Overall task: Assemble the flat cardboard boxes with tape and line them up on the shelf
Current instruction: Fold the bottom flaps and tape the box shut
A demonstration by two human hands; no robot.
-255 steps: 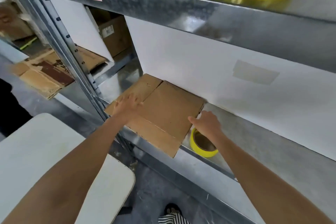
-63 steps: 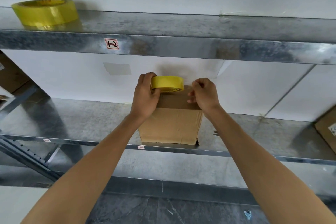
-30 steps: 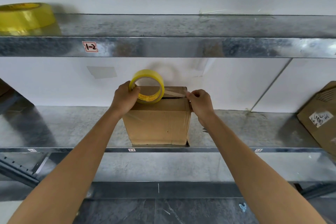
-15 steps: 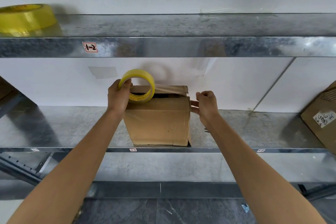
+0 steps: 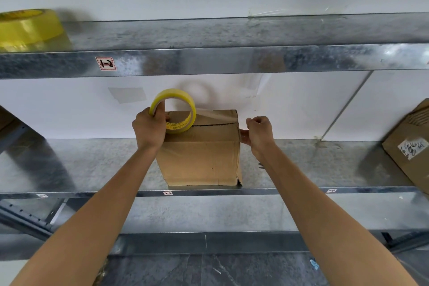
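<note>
One brown cardboard box (image 5: pixel 199 158) stands erected near the grey metal shelf's (image 5: pixel 325 165) front edge, its top seam probably half-taped: the left hand (image 5: pixel 148 127) grips the yellow tape roll (image 5: pixel 173 111) over it, and the right hand's (image 5: pixel 258 132) curled fingers pinch the clear tape strip (image 5: pixel 216 115) at its right edge.

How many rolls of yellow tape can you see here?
2. The small roll is gripped by the left hand over the box; a bigger roll sits on the upper shelf, far left. Others may lie out of view.
</note>
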